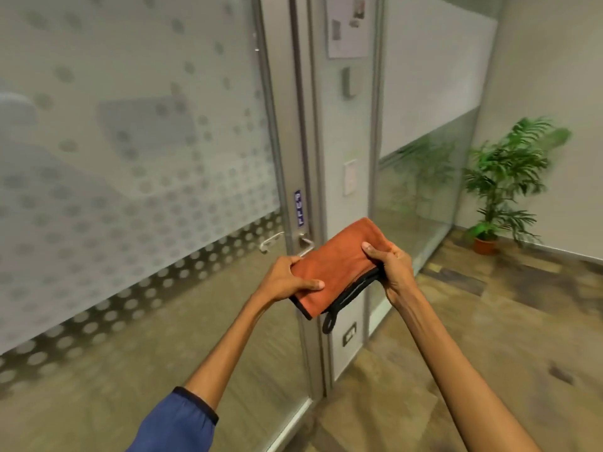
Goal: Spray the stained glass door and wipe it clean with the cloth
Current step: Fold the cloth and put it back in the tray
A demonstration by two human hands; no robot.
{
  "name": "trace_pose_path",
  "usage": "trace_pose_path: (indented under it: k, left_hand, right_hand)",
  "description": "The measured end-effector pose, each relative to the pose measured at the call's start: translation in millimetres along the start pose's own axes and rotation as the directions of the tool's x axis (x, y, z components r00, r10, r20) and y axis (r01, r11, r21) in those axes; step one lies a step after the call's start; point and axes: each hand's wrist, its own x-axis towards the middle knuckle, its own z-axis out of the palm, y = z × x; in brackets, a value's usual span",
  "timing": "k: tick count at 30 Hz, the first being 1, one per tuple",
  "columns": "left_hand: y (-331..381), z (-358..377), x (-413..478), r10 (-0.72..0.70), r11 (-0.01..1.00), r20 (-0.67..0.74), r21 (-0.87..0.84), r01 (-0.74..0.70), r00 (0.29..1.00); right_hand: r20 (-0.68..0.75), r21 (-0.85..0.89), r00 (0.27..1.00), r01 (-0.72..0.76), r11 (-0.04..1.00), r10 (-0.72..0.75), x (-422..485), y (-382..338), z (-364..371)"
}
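An orange cloth [339, 269] with black edging and a hanging loop is folded flat and held in front of me. My left hand [287, 280] grips its left end, thumb on top. My right hand [390, 262] pinches its right end. The glass door [137, 164] fills the left side, frosted with a dotted pattern and clear near the floor. Its metal lever handle [305, 244] sits just behind the cloth. No spray bottle is in view.
A metal door frame [310, 132] stands beside the handle, with a paper notice [347, 26] and wall switches on the narrow panel to its right. More glass panels run right to a potted plant [504, 184] in the corner. The floor is wood-look.
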Motion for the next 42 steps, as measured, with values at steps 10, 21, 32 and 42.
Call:
trace_pose_path:
  k: [10, 21, 32, 42]
  left_hand:
    - [92, 159, 65, 0.08, 0.98, -0.183, -0.166, -0.111, 0.98]
    - [200, 361, 100, 0.267, 0.945, 0.06, -0.213, -0.249, 0.962]
    - [305, 538, 138, 0.537, 0.838, 0.247, -0.264, -0.477, 0.807]
    - [383, 673, 165, 0.624, 0.781, 0.391, -0.352, -0.516, 0.676]
  right_hand:
    - [-0.167, -0.377, 0.975, 0.075, 0.923, -0.147, 0, -77, -192]
    - [-0.538, -0.478, 0.755, 0.094, 0.873, -0.376, -43, -134, -368]
    - [-0.728, -0.566, 0.472, -0.004, 0.824, -0.498, -56, -197, -510]
    - [-0.821, -0.515, 0.297, -0.021, 0.857, -0.487, -53, -234, -629]
